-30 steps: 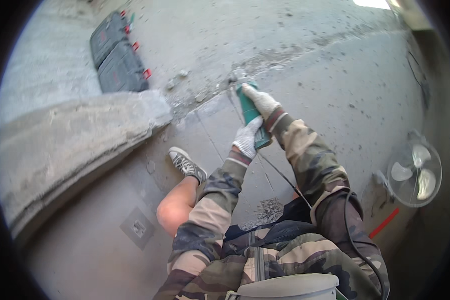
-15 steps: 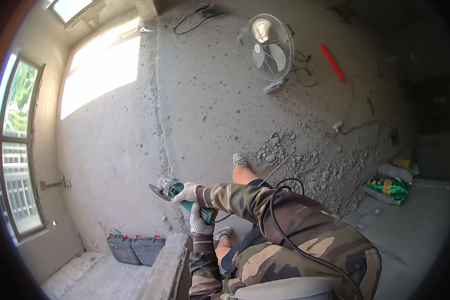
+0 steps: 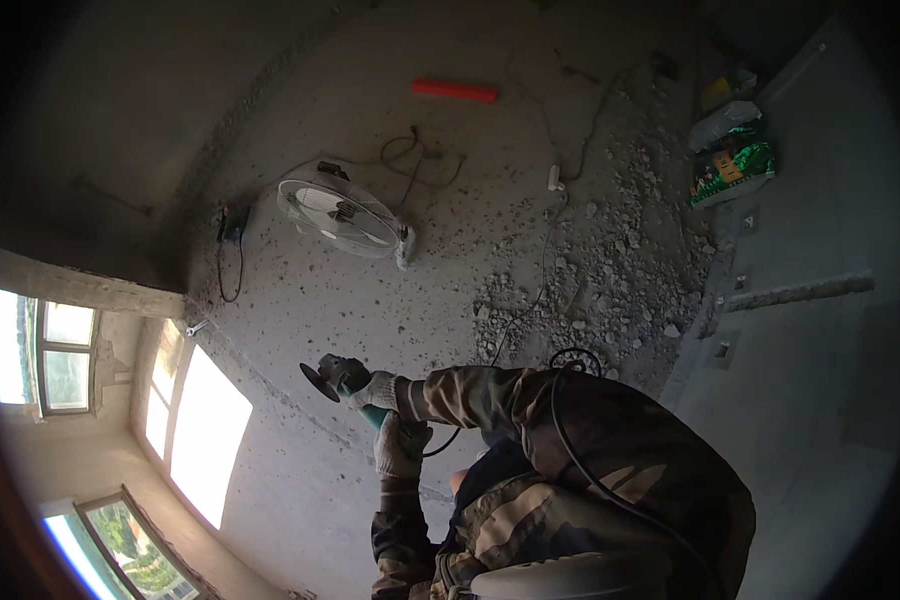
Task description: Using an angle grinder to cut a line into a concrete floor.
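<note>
An angle grinder point(image 3: 348, 374) with a teal body and a dark round disc point(image 3: 318, 381) points to the left, held above the grey floor. My right hand point(image 3: 375, 391), in a pale knitted glove, wraps around the grinder just behind its head. My left hand point(image 3: 400, 447), gloved alike, closes around the rear of the body. From that end a black cord point(image 3: 442, 444) runs off to the right, and a black cable point(image 3: 568, 448) lies over my right camouflage sleeve point(image 3: 500, 395). The disc touches nothing that I can see.
A round fan point(image 3: 340, 218) lies ahead on the floor, with cables around it. Beyond it is a red bar point(image 3: 455, 91). Broken rubble point(image 3: 610, 270) spreads at right, near a white connector point(image 3: 555, 179) and a green bag point(image 3: 732, 168). Bright sunlight point(image 3: 210, 435) falls at left.
My view has swung to the right, so the fan, red bar and rubble appear turned and shifted leftward or upward. The tool cases and my shoes have left view. Both hands keep their grip.
</note>
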Motion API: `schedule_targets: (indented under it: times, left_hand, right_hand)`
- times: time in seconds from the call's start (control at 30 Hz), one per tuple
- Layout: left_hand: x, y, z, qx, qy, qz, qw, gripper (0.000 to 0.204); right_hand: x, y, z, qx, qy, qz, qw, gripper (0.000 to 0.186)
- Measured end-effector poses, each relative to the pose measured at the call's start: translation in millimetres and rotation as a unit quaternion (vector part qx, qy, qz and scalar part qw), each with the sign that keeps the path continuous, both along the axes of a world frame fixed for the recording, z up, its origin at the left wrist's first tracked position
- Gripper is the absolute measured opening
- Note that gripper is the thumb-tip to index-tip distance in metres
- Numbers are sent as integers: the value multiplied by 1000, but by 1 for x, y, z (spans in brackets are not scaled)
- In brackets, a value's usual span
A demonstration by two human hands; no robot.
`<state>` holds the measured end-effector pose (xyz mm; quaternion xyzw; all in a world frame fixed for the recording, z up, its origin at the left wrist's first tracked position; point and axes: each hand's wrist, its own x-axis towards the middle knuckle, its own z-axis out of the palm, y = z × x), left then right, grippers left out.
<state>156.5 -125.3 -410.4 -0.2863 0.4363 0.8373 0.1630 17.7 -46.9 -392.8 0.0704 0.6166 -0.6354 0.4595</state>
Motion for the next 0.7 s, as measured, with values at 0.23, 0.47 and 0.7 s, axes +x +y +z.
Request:
schedule_targets:
  times: [0.23,0.47,0.7]
  left_hand:
    - [-98,46,81,95,16,-167,981,25]
    - [-163,102,113,229,15,-316,921,36]
    - [-252,155,85,186,70,-452,870,39]
  right_hand:
    - [-51,82,25,-105,-27,-243,964,33]
    - [-72,161,71,-204,42,-403,891,30]
    - [-102,225,106,-226,93,-441,864,30]
